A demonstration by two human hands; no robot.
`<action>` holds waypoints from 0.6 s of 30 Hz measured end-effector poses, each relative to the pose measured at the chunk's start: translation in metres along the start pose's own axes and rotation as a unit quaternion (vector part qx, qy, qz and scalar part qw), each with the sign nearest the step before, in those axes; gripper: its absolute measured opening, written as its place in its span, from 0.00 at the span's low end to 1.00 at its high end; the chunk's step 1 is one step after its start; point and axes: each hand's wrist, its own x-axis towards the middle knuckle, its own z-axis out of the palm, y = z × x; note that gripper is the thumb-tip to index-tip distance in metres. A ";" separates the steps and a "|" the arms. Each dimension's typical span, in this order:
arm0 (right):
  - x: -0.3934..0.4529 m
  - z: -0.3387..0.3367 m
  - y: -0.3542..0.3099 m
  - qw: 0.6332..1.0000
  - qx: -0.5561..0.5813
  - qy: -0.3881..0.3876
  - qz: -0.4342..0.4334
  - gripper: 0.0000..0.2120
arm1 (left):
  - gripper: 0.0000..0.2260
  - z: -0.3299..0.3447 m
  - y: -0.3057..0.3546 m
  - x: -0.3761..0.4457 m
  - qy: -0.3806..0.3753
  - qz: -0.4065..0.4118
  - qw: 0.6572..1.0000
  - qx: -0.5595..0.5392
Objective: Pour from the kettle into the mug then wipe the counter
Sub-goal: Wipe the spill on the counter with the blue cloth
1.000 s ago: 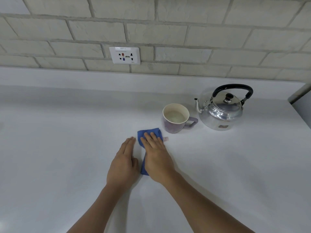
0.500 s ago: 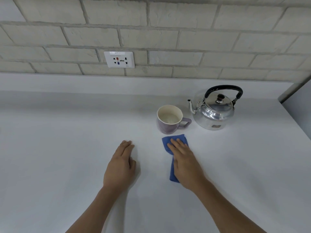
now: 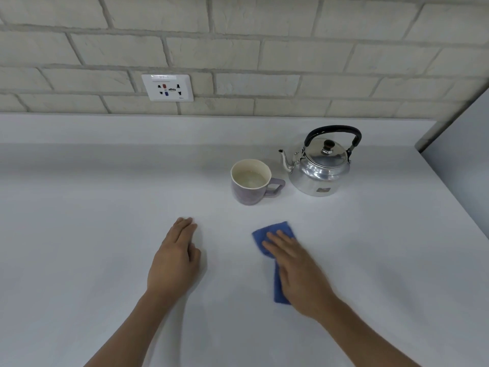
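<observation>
A shiny steel kettle with a black handle stands upright at the back right of the white counter, spout pointing left. Just left of it is a purple mug with pale liquid inside, its handle towards the kettle. My right hand lies flat on a folded blue cloth, pressing it onto the counter in front of the mug. The cloth's far end and left edge show past my fingers. My left hand rests palm down on the counter, holding nothing.
A wall socket sits in the brick wall behind a raised white ledge. A grey panel bounds the counter on the right.
My right hand has slid the blue cloth to the right, from beside my left hand to in front of the mug. My left hand has stayed flat on the counter.
</observation>
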 end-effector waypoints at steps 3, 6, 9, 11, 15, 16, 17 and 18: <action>0.014 -0.001 0.017 0.996 -0.036 0.022 0.077 0.28 | 0.22 0.000 0.000 0.000 -0.002 0.002 1.000 -0.001; 0.047 0.012 0.010 0.990 -0.064 0.028 0.121 0.29 | 0.22 -0.002 -0.001 0.001 -0.013 0.003 1.000 0.007; 0.064 0.025 -0.011 0.993 -0.079 0.018 0.084 0.28 | 0.26 -0.002 -0.002 0.001 -0.052 0.060 0.994 0.078; 0.057 0.028 -0.023 0.998 -0.048 0.010 0.039 0.25 | 0.30 -0.002 -0.004 0.004 -0.077 0.085 0.986 0.123; 0.021 0.017 -0.017 0.997 -0.027 -0.039 -0.059 0.24 | 0.34 0.000 -0.008 0.004 -0.093 0.113 0.977 0.153; 0.013 0.011 -0.010 0.996 -0.017 -0.046 -0.070 0.24 | 0.34 0.000 -0.008 0.004 -0.095 0.117 0.977 0.151; 0.007 0.004 -0.001 0.997 -0.004 -0.044 -0.071 0.24 | 0.34 0.000 -0.009 0.004 -0.097 0.117 0.977 0.147; 0.002 -0.004 0.009 0.998 0.009 -0.034 -0.060 0.24 | 0.33 0.000 -0.009 0.004 -0.098 0.115 0.978 0.143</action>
